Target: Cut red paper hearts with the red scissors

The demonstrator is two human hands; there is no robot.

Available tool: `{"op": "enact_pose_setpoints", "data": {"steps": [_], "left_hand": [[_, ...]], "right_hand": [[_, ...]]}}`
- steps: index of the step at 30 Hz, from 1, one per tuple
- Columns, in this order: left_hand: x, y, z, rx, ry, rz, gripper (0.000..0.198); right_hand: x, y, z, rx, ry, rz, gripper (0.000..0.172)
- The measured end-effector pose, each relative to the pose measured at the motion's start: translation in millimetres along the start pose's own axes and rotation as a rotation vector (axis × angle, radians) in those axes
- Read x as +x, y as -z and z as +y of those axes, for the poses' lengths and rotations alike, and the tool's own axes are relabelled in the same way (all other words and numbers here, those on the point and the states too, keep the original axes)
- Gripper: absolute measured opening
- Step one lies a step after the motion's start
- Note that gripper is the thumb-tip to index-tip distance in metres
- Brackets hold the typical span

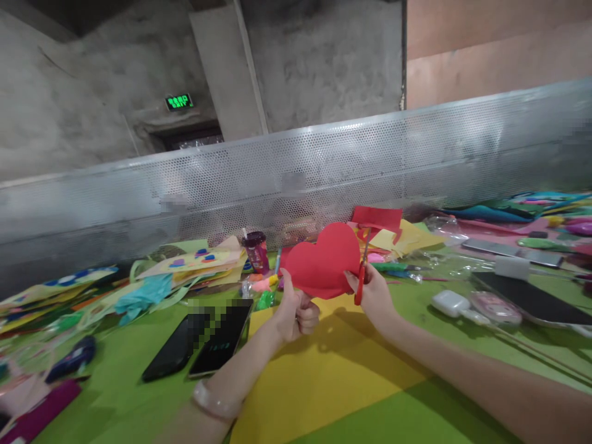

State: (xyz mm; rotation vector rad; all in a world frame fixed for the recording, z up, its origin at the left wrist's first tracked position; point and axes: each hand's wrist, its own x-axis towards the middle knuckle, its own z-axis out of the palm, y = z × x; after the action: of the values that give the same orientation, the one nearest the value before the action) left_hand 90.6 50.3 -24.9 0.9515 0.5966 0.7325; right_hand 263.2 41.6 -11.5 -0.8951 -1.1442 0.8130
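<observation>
A red paper heart (324,259) is held up above a yellow sheet (324,376) on the green table. My left hand (296,311) pinches the heart's lower left edge, thumb up and fingers curled under. In my right hand (374,296) is a pair of scissors (362,274) with red handles, the blades pointing up beside the heart's right edge. The fingertips of that hand also touch the heart's lower right side. Whether the scissor blades are apart is too small to tell.
Two dark phones (178,348) lie left of the yellow sheet. Behind stand a purple cup (257,251) and red paper scraps (377,217). A white earphone case (450,303) and a tablet-like device (531,297) lie right. A perforated metal panel (324,160) borders the table's back.
</observation>
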Motion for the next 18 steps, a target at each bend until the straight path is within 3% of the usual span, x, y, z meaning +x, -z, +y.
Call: {"op": "enact_pose_setpoints", "data": {"steps": [18], "left_hand": [[-0.7, -0.2, 0.7, 0.026, 0.012, 0.015, 0.068]], "right_hand": [[2.5, 1.3, 5.3, -0.043, 0.010, 0.022, 0.025]]}}
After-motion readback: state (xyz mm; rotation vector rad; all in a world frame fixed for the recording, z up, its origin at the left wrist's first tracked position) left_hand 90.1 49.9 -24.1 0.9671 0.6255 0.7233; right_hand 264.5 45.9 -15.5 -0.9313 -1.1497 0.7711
